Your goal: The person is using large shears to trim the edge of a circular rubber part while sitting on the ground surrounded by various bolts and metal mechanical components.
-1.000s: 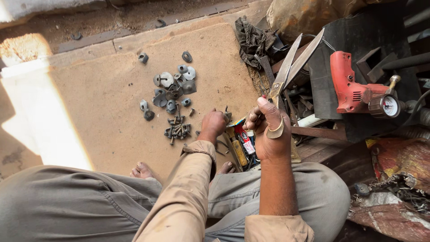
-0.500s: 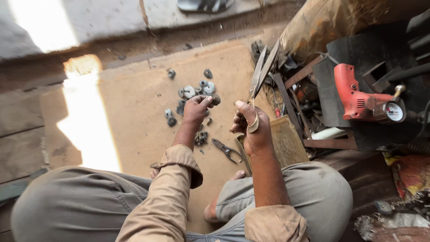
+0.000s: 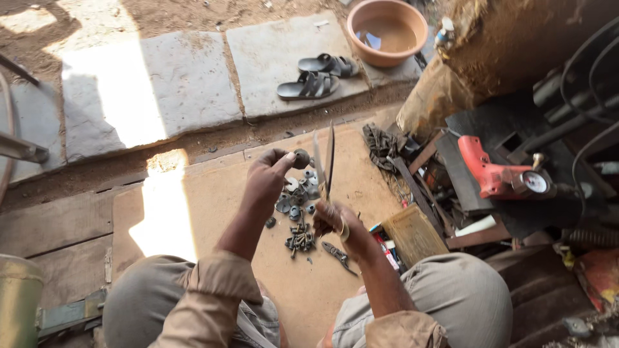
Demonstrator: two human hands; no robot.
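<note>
The left hand (image 3: 267, 177) is raised in front of the body, arm stretched forward, its sleeve bunched at the elbow, thumb and fingertips pinched together. The right hand (image 3: 335, 220) sits lower and nearer the body, just to the right of the left hand, curled into a closed fist with the bare forearm angling back toward the right knee.

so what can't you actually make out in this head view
- Small round part pinched in the left hand: too small to tell its kind.
- Shears in the right hand: handles hidden by the fingers.
- Pile of dark parts on the board: too small to sort.
- Green container: cut by the left edge.
</note>
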